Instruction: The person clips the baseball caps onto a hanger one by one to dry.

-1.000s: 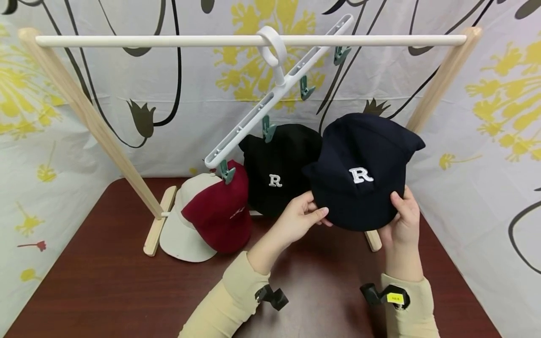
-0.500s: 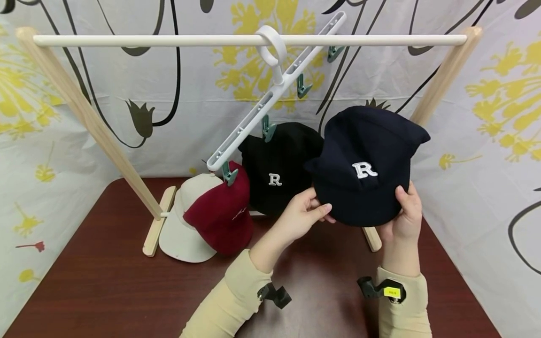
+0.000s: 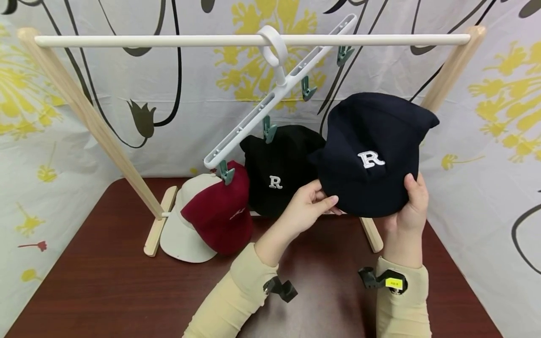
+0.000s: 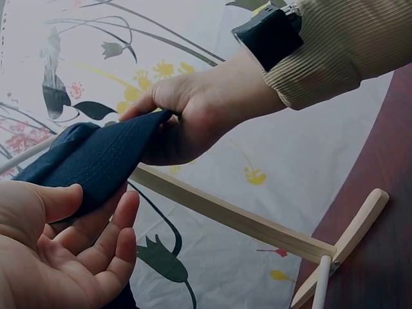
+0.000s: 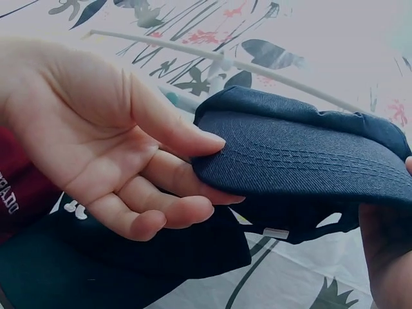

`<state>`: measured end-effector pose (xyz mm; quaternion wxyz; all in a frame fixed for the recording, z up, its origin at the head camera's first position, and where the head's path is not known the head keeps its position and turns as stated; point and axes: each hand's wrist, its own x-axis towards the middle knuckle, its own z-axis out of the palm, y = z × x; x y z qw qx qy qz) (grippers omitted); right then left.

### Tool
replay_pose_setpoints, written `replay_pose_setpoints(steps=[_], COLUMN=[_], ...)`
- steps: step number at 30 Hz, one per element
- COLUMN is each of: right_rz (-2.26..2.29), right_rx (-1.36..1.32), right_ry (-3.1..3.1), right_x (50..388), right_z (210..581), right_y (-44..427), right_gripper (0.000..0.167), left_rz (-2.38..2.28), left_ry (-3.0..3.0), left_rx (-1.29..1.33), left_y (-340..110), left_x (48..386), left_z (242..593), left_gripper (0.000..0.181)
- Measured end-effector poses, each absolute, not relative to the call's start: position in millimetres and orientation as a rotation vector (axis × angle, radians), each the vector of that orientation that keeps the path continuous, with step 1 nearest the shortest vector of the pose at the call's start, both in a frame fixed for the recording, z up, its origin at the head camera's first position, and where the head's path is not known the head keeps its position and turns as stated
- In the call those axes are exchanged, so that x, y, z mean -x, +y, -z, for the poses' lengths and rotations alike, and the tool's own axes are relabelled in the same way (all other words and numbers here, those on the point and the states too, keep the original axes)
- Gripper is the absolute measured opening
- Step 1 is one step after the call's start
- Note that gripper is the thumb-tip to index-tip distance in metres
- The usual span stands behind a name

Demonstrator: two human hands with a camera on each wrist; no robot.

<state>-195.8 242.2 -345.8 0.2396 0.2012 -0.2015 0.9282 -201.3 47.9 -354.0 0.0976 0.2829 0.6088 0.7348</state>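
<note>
Both hands hold a navy cap with a white R up in front of the rack's right side. The left hand pinches the brim's left edge between thumb and fingers; in the right wrist view the left hand has its other fingers loosely bent below the brim. Gripping the brim's right edge, the right hand has its thumb on the upper face. In the left wrist view the navy cap's brim spans the two hands, the right hand on the far side.
A white hanger with several green clips hangs slantwise from the rack's bar. Behind its lower half rests a black cap; a red cap and a white cap sit left on the brown table.
Both hands have raised the navy cap and carried it slightly right. The hanger has swung a little back and forth. The other caps stay in place.
</note>
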Motion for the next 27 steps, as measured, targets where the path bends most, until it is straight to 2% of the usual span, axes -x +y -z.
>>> replay_pose_setpoints(steps=[11,21,27], right_rz=[-2.51,-2.63,-2.645], right_rx=[-0.413,-0.562,-0.567], right_ry=[-0.679,-0.56,-0.509], right_x=[205.0,202.4,200.3], right_z=[350.9,348.2,344.7], right_y=[243.8,245.2,247.9], right_gripper=[0.017,0.017,0.023], left_rz=[-2.174,-2.056,-2.047], left_ry=[1.829,2.048,2.287], left_rx=[-0.785,-0.847,-0.797], left_y=[46.8,37.8,29.4], left_x=[203.1,203.3,200.9], left_z=[358.7,353.2,338.6], left_gripper=[0.022,0.011,0.012])
